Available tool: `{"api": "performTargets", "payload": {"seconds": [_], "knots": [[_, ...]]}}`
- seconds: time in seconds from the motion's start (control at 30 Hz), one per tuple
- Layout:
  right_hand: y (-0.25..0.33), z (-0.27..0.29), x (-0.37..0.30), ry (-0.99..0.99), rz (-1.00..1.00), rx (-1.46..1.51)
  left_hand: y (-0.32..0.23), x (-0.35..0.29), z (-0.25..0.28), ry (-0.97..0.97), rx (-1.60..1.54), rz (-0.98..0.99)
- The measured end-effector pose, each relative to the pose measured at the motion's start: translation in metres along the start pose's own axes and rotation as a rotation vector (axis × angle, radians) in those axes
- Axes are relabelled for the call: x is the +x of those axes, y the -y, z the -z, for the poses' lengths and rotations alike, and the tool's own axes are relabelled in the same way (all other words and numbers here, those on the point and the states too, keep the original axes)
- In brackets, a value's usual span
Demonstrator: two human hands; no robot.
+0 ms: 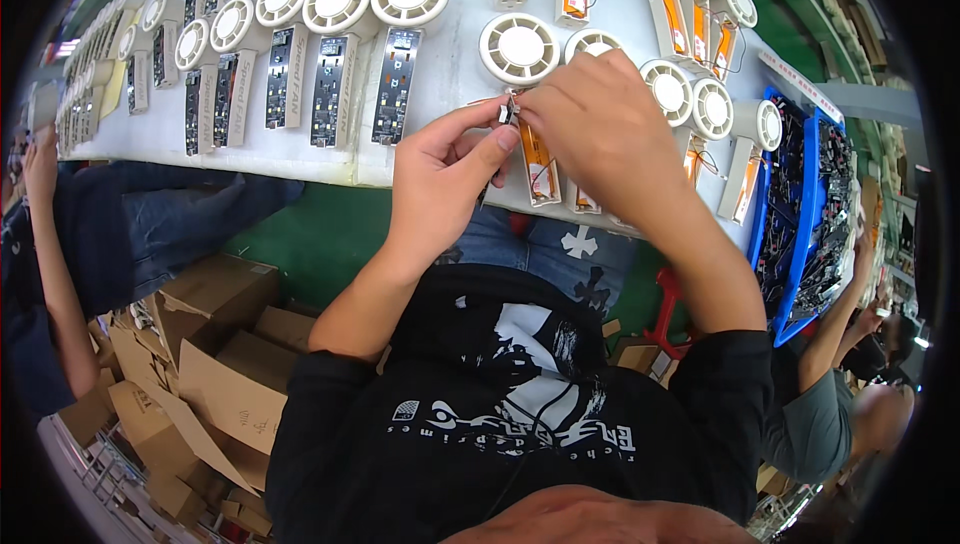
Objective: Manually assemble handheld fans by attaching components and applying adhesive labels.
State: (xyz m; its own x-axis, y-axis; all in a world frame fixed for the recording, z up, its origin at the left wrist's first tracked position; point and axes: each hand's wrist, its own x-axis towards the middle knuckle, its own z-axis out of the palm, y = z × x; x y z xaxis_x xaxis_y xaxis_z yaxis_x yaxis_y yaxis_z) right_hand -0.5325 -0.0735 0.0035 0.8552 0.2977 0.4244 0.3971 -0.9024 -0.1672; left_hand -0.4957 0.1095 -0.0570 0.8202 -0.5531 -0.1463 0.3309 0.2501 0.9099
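Observation:
My left hand (445,169) is closed, thumb and fingers pinching a narrow dark circuit board (508,116), seen nearly edge-on, with a small pale component at its upper end. My right hand (600,119) comes in from the right with its fingertips pinched together at that same end; what lies between them is too small to tell. Just beyond both hands lies a white handheld fan (518,48) with a round grille. Its handle is open and shows an orange-wrapped battery (540,166), partly covered by my right hand.
Fans with dark boards in their handles (330,89) stand in rows at the left of the white table (440,64). More fans with orange batteries (670,19) lie at the right. Blue trays (770,214) hold many boards. Cardboard boxes (230,384) crowd the floor; people work on both sides.

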Motion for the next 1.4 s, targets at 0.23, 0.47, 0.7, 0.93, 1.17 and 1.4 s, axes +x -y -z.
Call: {"api": "performTargets", "payload": {"seconds": [0.23, 0.47, 0.7, 0.93, 1.17, 1.4], "knots": [[-0.023, 0.012, 0.011, 0.135, 0.169, 0.154, -0.003, 0.001, 0.007, 0.070, 0.037, 0.107], [-0.030, 0.011, 0.016, 0.141, 0.265, 0.209, -0.006, 0.003, 0.012, 0.157, 0.080, 0.163], [-0.014, 0.030, 0.029, 0.211, 0.008, 0.374, 0.001, -0.003, -0.010, 0.016, 0.192, -0.227], [-0.012, 0.016, 0.033, 0.228, -0.062, 0.413, -0.002, -0.005, 0.002, 0.090, 0.187, -0.021], [0.001, 0.015, 0.027, 0.123, -0.541, 0.650, -0.004, -0.001, -0.001, 0.047, -0.267, 0.109], [-0.002, 0.007, 0.020, 0.014, -0.109, 0.320, -0.003, 0.000, -0.003, -0.014, -0.276, 0.122]]}}
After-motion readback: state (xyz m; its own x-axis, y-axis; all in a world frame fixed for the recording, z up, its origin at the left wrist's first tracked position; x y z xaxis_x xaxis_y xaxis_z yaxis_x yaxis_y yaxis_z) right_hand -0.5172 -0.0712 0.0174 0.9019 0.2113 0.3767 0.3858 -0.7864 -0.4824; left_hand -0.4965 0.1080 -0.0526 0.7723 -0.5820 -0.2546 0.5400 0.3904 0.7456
